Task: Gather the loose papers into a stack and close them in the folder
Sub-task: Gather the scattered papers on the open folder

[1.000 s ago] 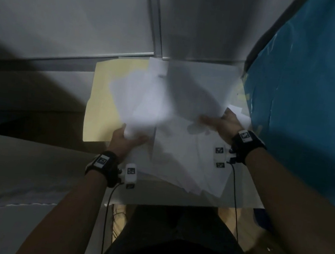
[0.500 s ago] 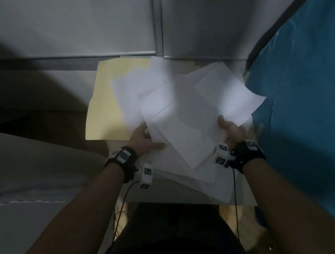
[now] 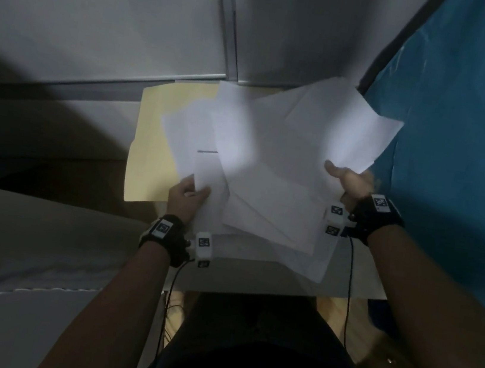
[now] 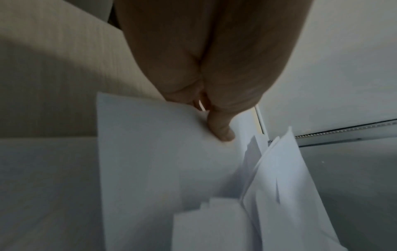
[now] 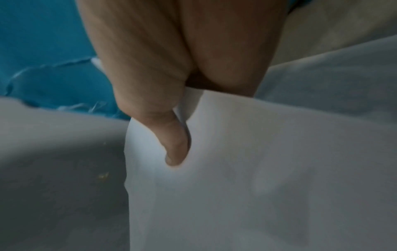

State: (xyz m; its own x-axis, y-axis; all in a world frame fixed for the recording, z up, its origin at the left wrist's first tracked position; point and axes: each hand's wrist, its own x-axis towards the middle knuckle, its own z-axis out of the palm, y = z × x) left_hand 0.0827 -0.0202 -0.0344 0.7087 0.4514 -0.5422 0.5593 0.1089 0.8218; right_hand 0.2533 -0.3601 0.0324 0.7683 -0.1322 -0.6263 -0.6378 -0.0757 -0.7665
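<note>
1. Papers (image 3: 269,162): an uneven fan of white sheets, edges not squared, held between both hands above the far part of the counter (image 3: 252,279); the sheets splay apart in the left wrist view (image 4: 163,169).
2. Folder (image 3: 154,140): pale yellow, lying open and flat toward the far left of the counter, against its far edge. The papers overlap its right part; whether any sheet rests inside it cannot be told.
3. Left hand (image 3: 186,199): grip holding the near left corner of the papers, thumb on top of a sheet (image 4: 219,129), the other fingers hidden beneath.
4. Right hand (image 3: 350,183): grip holding the right edge of the papers, thumb pressed onto the top sheet (image 5: 171,139), fingers underneath and out of sight.
5. Blue sheeting (image 3: 463,152): hangs along the counter's right edge, just beside the right hand.
6. Wall panels (image 3: 103,14): grey, rising behind the counter's far edge.
</note>
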